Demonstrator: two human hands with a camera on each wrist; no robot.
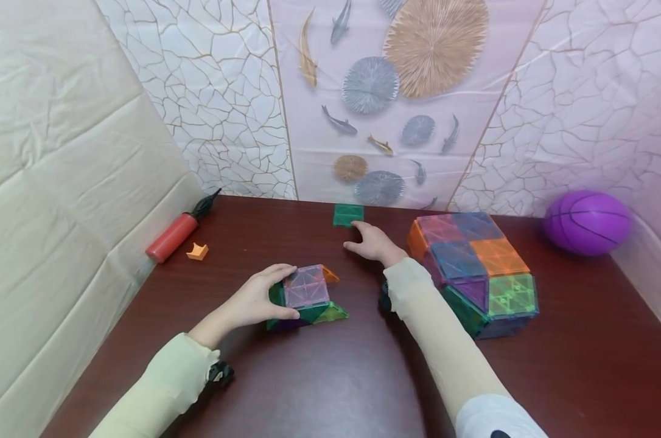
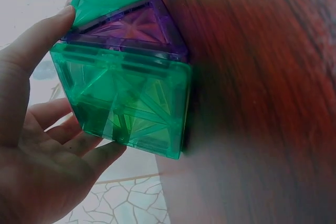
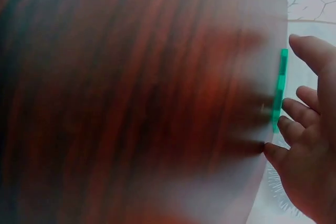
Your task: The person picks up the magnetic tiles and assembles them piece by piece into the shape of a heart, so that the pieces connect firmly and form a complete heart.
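My left hand (image 1: 256, 299) grips a small block of translucent magnetic tiles (image 1: 307, 287), thumb along the near side and fingers at the far side. Its top is a clear pinkish square; an orange triangle and a light green triangle stick out on the right. In the left wrist view a green square tile (image 2: 123, 95) forms the end face, beside a purple triangle (image 2: 136, 27). Near the back edge a loose green square tile (image 1: 349, 215) lies flat. My right hand (image 1: 375, 242) hovers at its near edge, fingers extended and holding nothing; the tile (image 3: 281, 90) appears edge-on past the fingers.
A larger magnetic-tile structure (image 1: 473, 261) stands right of my right forearm. Behind it at the far right sits a purple ball (image 1: 588, 222). A red hand pump (image 1: 173, 236) and a small orange crown-shaped piece (image 1: 197, 252) lie at the left. A patterned cloth backs the table.
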